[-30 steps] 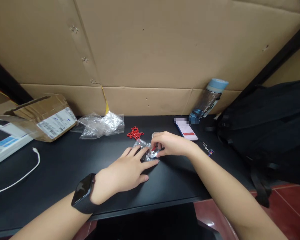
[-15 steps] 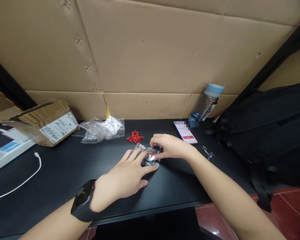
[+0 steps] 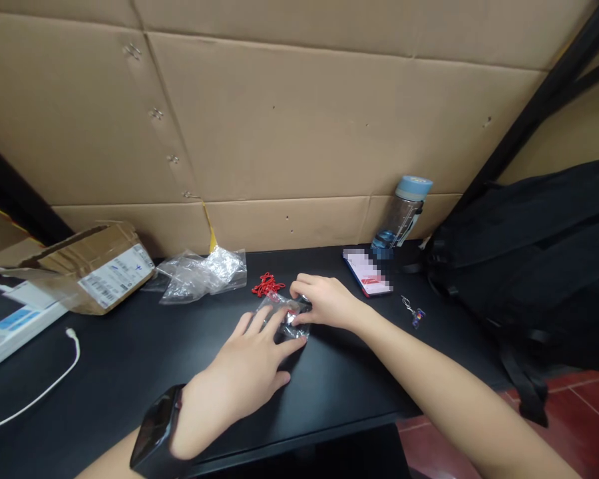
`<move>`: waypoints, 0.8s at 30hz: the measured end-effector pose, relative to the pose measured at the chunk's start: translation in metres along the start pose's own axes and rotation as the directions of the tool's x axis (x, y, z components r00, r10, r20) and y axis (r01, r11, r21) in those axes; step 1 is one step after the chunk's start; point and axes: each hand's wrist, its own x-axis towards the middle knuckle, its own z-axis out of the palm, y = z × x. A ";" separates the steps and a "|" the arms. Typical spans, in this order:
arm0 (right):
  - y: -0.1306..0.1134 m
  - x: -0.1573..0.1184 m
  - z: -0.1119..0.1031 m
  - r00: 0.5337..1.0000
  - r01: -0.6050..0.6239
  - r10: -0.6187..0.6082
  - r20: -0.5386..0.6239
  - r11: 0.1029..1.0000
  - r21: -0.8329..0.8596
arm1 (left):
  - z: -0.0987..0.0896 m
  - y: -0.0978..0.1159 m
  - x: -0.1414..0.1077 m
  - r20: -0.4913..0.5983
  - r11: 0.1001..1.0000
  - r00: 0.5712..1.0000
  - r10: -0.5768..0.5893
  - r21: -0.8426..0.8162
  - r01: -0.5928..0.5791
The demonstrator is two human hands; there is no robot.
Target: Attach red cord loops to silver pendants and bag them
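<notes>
On the black table [image 3: 170, 359] lies a small clear plastic bag [image 3: 300, 330] with a shiny silver piece [image 3: 290, 318] showing in it. My left hand [image 3: 247, 369] is spread out flat, palm down, its fingers resting on the bag's left and near edges. From the right, my right hand [image 3: 326, 303] pinches at the bag beside the silver piece, thumb and fingers curled. What its fingertips grip is partly hidden. Just behind the bag is a small heap of red cords [image 3: 268, 284].
Crumpled clear bags [image 3: 187, 276] and an opened cardboard box [image 3: 112, 276] stand back left, near a white cable [image 3: 72, 366] and power strip [image 3: 14, 326]. Toward the right are a phone [image 3: 367, 271], a bottle [image 3: 397, 216], a keychain [image 3: 415, 315] and a black backpack [image 3: 529, 266].
The view has tilted up and shifted slightly. My right thumb and fingers have moved a little over the bag, and less of the silver piece shows. My left hand stays spread on it.
</notes>
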 end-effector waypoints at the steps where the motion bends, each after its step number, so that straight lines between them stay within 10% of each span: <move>1: 0.000 0.000 0.000 1.000 0.002 -0.002 0.006 1.000 0.007 | -0.001 0.002 -0.001 0.006 1.000 1.000 -0.021 0.014 0.021; 24: -0.018 -0.002 0.011 0.999 0.015 -0.016 -0.037 1.000 -0.026 | -0.009 -0.003 -0.014 0.103 0.987 0.983 0.150 -0.073 -0.143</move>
